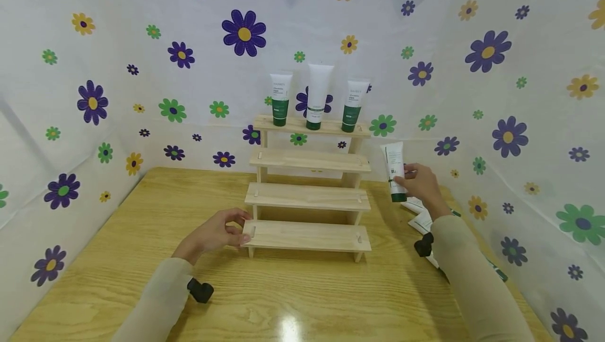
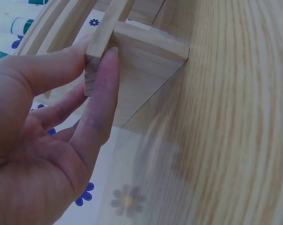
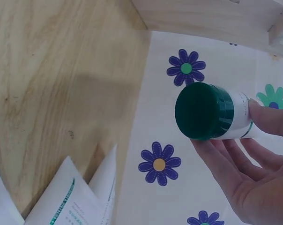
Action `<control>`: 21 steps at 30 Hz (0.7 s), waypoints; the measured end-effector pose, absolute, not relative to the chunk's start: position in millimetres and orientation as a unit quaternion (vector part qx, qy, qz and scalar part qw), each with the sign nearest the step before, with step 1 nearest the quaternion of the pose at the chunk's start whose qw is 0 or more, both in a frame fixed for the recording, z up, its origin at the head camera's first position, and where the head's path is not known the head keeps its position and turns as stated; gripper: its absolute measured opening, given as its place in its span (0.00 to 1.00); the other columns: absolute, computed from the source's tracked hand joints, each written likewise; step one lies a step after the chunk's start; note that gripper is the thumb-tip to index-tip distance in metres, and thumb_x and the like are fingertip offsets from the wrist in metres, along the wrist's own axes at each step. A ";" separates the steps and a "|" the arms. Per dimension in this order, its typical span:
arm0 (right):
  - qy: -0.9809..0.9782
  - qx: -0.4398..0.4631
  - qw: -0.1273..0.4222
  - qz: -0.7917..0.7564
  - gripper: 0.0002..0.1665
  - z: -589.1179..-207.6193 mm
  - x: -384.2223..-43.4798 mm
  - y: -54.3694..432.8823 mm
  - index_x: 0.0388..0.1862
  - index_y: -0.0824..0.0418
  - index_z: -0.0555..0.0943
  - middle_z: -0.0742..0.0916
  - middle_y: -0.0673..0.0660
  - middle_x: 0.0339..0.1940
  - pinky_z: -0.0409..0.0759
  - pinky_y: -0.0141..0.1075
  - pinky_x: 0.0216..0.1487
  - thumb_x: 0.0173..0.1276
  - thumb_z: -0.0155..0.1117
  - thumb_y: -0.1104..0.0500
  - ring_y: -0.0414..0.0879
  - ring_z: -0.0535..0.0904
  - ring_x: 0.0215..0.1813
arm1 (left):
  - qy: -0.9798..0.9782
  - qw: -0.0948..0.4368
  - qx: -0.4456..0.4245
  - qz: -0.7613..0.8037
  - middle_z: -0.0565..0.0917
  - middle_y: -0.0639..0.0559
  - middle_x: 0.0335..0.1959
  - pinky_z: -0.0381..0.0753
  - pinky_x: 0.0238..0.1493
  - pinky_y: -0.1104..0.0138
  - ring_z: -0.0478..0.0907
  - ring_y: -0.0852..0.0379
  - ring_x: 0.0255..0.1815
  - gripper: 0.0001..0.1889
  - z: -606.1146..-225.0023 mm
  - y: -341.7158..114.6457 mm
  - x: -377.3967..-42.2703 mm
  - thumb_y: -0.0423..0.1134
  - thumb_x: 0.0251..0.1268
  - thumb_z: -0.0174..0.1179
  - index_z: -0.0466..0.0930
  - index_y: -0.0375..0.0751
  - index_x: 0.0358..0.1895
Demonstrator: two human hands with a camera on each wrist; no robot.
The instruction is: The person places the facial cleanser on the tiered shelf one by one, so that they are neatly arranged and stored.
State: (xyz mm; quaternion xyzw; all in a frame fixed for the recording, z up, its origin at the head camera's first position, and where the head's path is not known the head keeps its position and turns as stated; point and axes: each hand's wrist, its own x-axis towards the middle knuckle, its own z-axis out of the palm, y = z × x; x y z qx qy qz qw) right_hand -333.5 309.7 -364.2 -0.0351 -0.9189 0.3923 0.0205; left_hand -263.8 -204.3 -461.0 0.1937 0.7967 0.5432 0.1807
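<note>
My right hand [image 1: 423,184] grips a white squeeze tube [image 1: 395,168], cap down, in the air to the right of a wooden tiered display stand [image 1: 307,195]. Its green cap [image 3: 204,112] faces the camera in the right wrist view, thumb on one side and fingers on the other. My left hand [image 1: 215,234] pinches the left end of the stand's lowest shelf [image 2: 101,44] between thumb and fingers. On the top shelf three tubes stand upright on their caps: a green-and-white one [image 1: 281,97], a taller white one [image 1: 319,95] and another green-and-white one [image 1: 354,104].
Several more white tubes [image 1: 422,222] lie on the wooden table [image 1: 283,289] at the right, partly hidden under my right forearm. Flower-printed white sheets [image 1: 198,95] rise behind the table and at both sides.
</note>
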 end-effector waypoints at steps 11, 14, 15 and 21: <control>-0.885 -0.018 0.089 0.456 0.37 -340.3 -332.2 303.9 0.78 0.68 0.62 0.77 0.76 0.69 0.89 0.43 0.51 0.78 0.62 0.55 0.68 0.79 0.64 | 0.795 0.181 0.200 0.543 0.74 0.33 0.55 0.90 0.43 0.57 0.85 0.53 0.41 0.33 -459.6 -204.4 -265.4 0.36 0.68 0.70 0.66 0.27 0.69; -0.882 -0.019 0.092 0.461 0.38 -334.2 -330.5 298.6 0.79 0.66 0.62 0.77 0.75 0.70 0.89 0.37 0.49 0.78 0.63 0.54 0.67 0.78 0.65 | 0.796 0.179 0.201 0.542 0.74 0.33 0.55 0.90 0.43 0.57 0.85 0.53 0.41 0.32 -460.1 -204.7 -265.7 0.36 0.67 0.70 0.67 0.27 0.69; -0.880 -0.018 0.093 0.465 0.38 -332.3 -329.8 296.5 0.79 0.66 0.62 0.77 0.74 0.71 0.89 0.35 0.48 0.78 0.63 0.54 0.67 0.78 0.66 | 0.796 0.179 0.201 0.542 0.75 0.33 0.55 0.90 0.43 0.57 0.85 0.53 0.41 0.32 -460.2 -204.8 -265.7 0.36 0.67 0.70 0.67 0.27 0.69; -0.876 -0.007 0.104 0.472 0.37 -322.7 -327.1 283.8 0.79 0.63 0.63 0.78 0.72 0.71 0.86 0.33 0.49 0.78 0.63 0.54 0.64 0.79 0.64 | 0.794 0.181 0.203 0.544 0.74 0.33 0.54 0.90 0.43 0.58 0.85 0.53 0.41 0.32 -461.4 -205.4 -265.0 0.36 0.67 0.70 0.66 0.27 0.69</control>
